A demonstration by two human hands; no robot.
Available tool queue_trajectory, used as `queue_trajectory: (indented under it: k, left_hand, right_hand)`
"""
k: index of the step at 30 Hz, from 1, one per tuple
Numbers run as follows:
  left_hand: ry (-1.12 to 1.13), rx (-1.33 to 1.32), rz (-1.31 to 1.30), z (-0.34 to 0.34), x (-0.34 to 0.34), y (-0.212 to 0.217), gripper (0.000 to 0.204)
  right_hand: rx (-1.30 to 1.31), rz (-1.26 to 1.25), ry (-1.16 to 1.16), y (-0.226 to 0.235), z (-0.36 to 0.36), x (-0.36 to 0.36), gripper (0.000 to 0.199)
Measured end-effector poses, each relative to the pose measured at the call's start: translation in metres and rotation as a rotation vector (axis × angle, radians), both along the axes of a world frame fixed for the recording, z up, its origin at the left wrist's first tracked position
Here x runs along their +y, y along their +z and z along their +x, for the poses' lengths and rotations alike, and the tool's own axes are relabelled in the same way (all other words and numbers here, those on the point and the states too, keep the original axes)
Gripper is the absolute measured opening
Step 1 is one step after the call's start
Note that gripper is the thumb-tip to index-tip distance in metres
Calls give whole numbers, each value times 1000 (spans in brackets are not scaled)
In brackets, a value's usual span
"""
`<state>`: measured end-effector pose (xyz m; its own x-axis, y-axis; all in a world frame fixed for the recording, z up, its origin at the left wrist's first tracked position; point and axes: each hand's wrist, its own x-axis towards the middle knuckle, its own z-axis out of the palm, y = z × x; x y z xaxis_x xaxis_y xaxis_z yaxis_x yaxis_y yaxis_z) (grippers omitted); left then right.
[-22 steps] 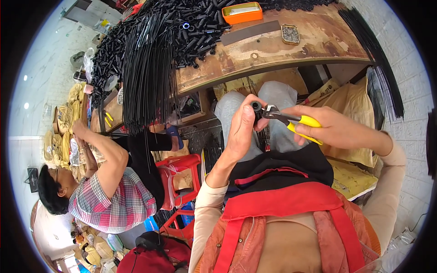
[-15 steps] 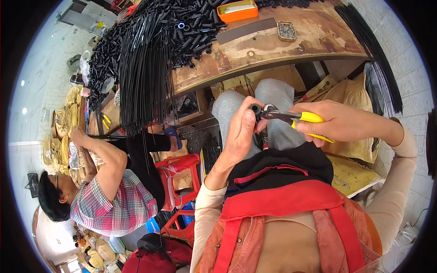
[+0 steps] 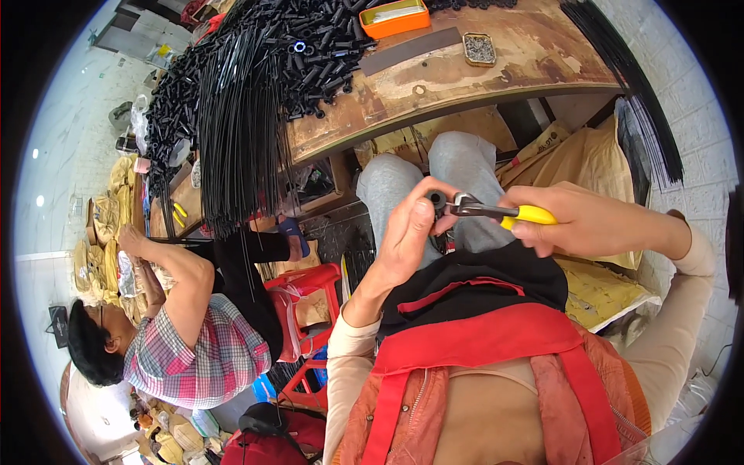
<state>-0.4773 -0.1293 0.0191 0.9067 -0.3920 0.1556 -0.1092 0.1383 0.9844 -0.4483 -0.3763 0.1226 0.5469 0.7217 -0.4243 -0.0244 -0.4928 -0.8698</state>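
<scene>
I saw a co-worker in a plaid shirt (image 3: 194,353) at far left, hanging black thin rods (image 3: 240,132), my left hand (image 3: 411,229) pinching a small black tube piece (image 3: 439,200), yellow-handled metal pliers (image 3: 496,211) clamped on it, right hand (image 3: 589,221) gripping them below the worn wooden tabletop (image 3: 465,85).

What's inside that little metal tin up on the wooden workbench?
The small tin on the wooden workbench holds a heap of tiny grey metal bits, too small to tell apart. Whatever lies beneath the top layer is covered. It sits right of a dark flat strip and an orange tray.
</scene>
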Motion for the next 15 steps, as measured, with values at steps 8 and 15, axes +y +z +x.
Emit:
queue_trajectory:
  k: [8,15]
  left_hand:
    - [15,-54,135,9,-3,18,58]
    - [319,-296,-459,78,179,212,45]
  right_hand:
    - [-100,-151,52,0,7,-2,28]
    - [-508,-274,-479,-116,128,-86,34]
